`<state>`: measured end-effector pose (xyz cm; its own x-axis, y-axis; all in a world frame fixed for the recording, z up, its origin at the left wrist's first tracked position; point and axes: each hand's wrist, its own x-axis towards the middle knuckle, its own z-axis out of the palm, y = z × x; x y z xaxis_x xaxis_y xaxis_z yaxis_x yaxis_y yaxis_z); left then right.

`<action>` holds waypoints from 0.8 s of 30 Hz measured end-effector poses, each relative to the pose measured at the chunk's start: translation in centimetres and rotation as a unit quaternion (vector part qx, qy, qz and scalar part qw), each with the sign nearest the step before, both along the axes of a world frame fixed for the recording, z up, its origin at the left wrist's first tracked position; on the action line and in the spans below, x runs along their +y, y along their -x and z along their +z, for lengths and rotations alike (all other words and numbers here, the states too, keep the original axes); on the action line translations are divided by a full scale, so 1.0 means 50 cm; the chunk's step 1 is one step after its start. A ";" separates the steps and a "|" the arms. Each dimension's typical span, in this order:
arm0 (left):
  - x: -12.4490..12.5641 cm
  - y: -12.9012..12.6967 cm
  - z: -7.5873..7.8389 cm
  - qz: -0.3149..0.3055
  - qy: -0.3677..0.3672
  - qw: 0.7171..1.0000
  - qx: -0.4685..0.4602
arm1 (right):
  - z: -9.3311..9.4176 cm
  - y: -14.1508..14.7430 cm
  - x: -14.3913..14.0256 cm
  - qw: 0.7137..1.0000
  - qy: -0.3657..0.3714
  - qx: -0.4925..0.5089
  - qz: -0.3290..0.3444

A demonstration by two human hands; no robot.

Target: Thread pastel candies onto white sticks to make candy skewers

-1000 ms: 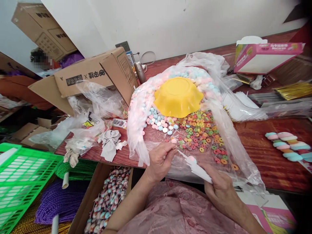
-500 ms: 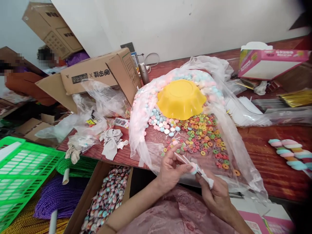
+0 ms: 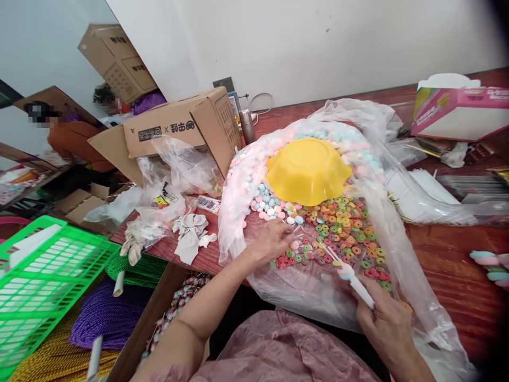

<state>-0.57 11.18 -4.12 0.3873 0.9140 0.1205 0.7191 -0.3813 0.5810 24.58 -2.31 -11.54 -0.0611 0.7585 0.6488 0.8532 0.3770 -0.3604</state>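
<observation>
Left hand reaches into the big clear plastic bag spread on the red-brown wooden table, fingers pinched down among the loose sweets, approx. touching a small pink round candy; can't tell if it's actually gripped. Right hand, at 5 o'clock from the left, is closed around the lower end of a thin white stick w/ a pastel candy already threaded near its top; stick tip points toward 10 o'clock, into the heap of multicoloured ring-shaped candies.

At 12 o'clock from the rings sits an upturned yellow scalloped plastic bowl, resting on a mound of pink, blue & white pastel oval candies inside the same bag.

Handling, as a judgement: stick looks light & stiff but thin, prob. snaps if bent; best held low on the bare shaft, as now, leaving the tip free. Rings & ovals look small, hard, light, smooth, so likely slippery & brittle; take one at a time by fingertip pinch on the rim.

At 9 o'clock: brown cardboard box, crumpled clear wrappers, green plastic crate. At 2 o'clock: pink & white carton. Another person in orange sits far left.
</observation>
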 end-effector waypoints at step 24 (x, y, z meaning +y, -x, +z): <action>0.062 0.033 -0.046 0.003 -0.027 0.999 0.029 | -0.014 0.000 -0.003 0.996 -0.037 -0.060 0.049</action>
<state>-2.23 14.26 -6.44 0.3899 0.9091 0.1466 0.7534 -0.4065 0.5168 24.59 -2.49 -12.23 -0.2135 0.6959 0.6857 0.8461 0.4826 -0.2263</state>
